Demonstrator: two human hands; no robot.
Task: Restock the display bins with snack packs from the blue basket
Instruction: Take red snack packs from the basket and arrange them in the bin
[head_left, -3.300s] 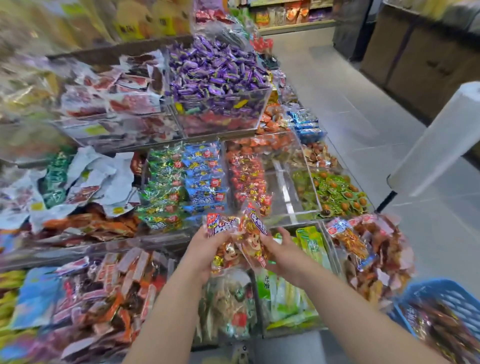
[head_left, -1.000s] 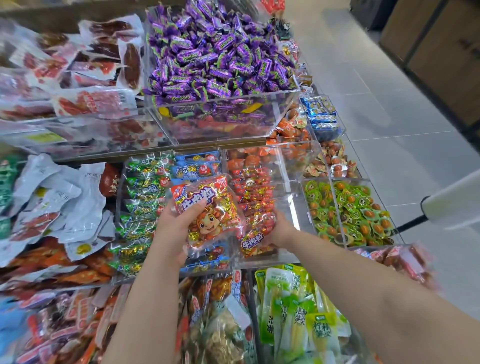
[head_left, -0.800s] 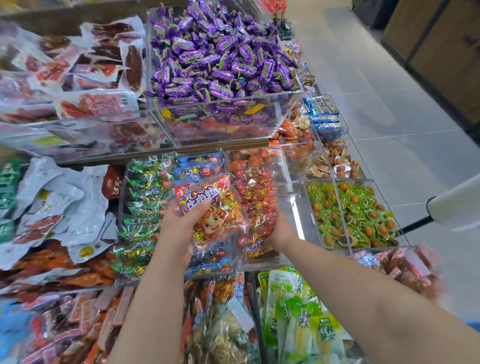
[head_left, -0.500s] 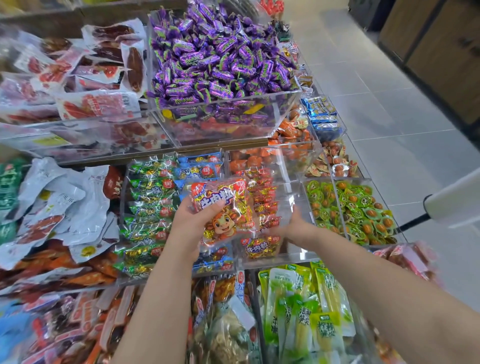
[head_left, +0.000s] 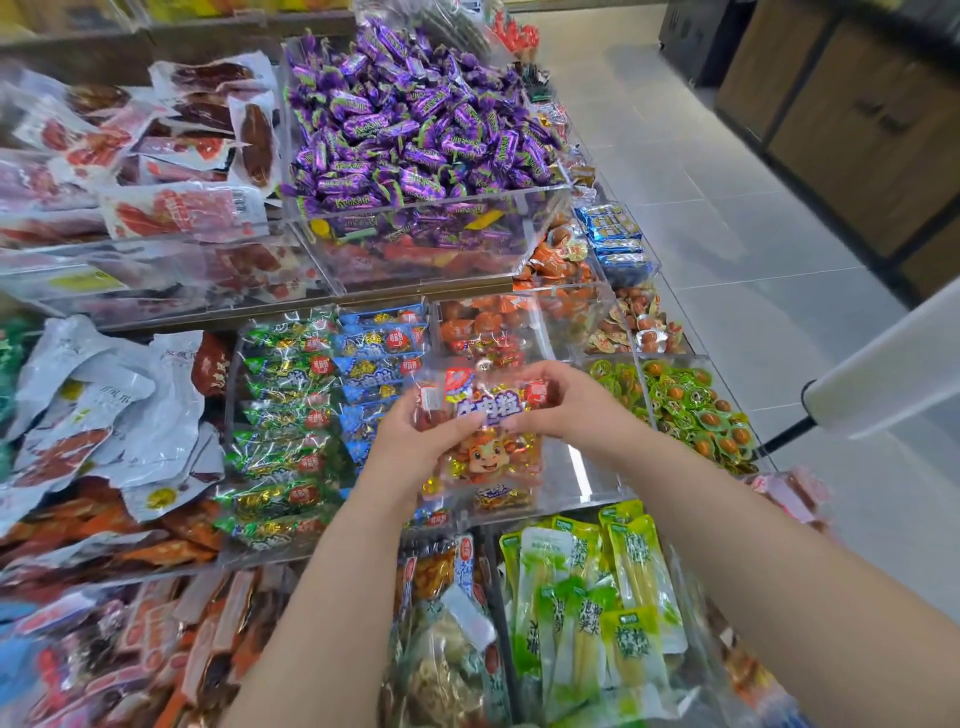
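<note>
The snack pack (head_left: 491, 457) is pinched at its top by the left hand (head_left: 410, 441) from 9 o'clock and the right hand (head_left: 566, 410) from 3 o'clock, fingers curled on it, and is held, long axis 12-to-6, just above the clear bin (head_left: 584, 467) (bare floor at 3 o'clock, nearer the right hand).

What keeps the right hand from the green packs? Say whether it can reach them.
Probably yes: the green packs lie uncovered right beside the right hand, with nothing over them. But that hand grips the snack pack, so it must let go first.
</note>
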